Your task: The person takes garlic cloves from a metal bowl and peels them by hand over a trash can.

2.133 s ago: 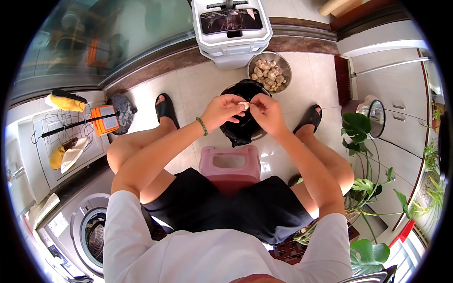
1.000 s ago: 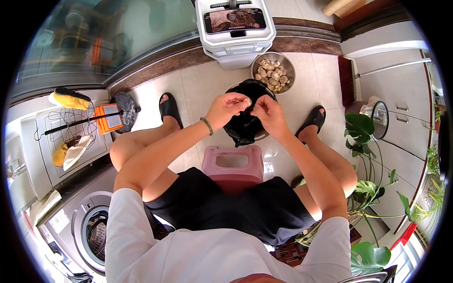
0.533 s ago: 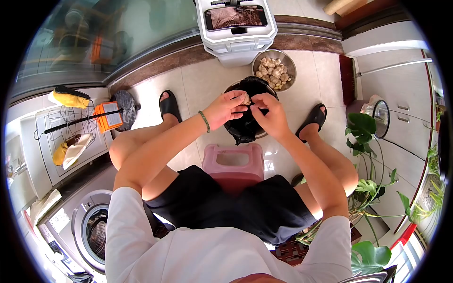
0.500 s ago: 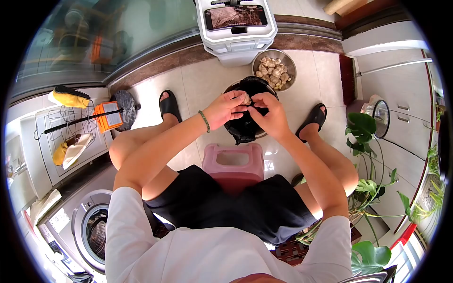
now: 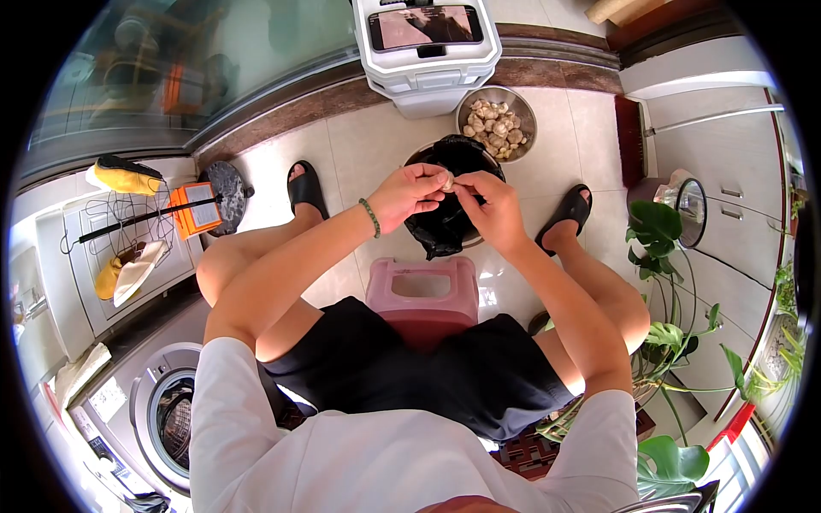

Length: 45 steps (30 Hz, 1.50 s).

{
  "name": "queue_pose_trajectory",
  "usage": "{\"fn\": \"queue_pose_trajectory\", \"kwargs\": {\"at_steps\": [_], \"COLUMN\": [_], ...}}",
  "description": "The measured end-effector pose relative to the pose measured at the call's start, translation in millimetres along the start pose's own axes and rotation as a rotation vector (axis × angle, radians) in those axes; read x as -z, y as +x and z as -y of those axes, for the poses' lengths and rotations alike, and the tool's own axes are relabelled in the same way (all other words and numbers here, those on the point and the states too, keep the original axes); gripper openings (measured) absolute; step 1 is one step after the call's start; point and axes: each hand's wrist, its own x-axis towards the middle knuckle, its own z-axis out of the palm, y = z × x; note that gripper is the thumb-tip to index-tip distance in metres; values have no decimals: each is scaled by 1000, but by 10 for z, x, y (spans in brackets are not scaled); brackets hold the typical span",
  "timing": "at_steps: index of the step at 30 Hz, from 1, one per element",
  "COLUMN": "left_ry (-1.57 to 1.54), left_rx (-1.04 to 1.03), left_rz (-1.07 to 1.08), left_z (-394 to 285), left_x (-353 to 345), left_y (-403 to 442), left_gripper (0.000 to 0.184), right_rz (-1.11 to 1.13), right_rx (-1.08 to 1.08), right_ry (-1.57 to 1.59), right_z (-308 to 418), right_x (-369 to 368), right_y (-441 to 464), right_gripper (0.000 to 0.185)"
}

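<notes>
My left hand holds a small pale garlic bulb between thumb and fingers. From the other side, the thumb and forefinger of my right hand pinch at the same bulb. Both hands are over a round bin lined with a black plastic bag. A metal bowl just beyond the bin holds several whitish-brown bulbs that look like garlic. The fingers partly hide the held piece.
A pink plastic stool stands between my knees. Past the bin is a grey-white box with a phone on top. Potted plants and cabinets line the right; a washing machine and wire rack are left.
My right thumb and forefinger have shifted slightly up and left and now meet at the garlic. The left hand stays nearly in place. The picture on the phone differs.
</notes>
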Motion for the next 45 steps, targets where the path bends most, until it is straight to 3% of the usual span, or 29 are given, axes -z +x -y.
{"fn": "queue_pose_trajectory", "kwargs": {"at_steps": [19, 21, 28, 33, 36, 38, 45], "left_ry": [-53, -87, -106, -17, 32, 152, 350], "left_rx": [46, 41, 94, 82, 16, -164, -269], "left_rz": [67, 94, 70, -22, -48, -55, 37], "left_z": [-25, -25, 0, 27, 34, 70, 118], "left_x": [34, 48, 69, 32, -16, -17, -69], "left_y": [8, 17, 46, 49, 10, 9, -8], "left_gripper": [33, 33, 20, 17, 15, 19, 28], "right_rz": [-205, -118, -69, 137, 151, 145, 143], "right_rx": [-309, -292, -181, -172, -163, -142, -144], "right_ry": [226, 73, 53, -109, -94, -108, -182], "right_z": [-270, -266, -125, 53, 4, -37, -14], "right_x": [-13, 16, -35, 35, 29, 26, 2], "right_y": [42, 41, 13, 21, 7, 3, -8], "right_gripper": [2, 4, 5, 14, 14, 13, 13]}}
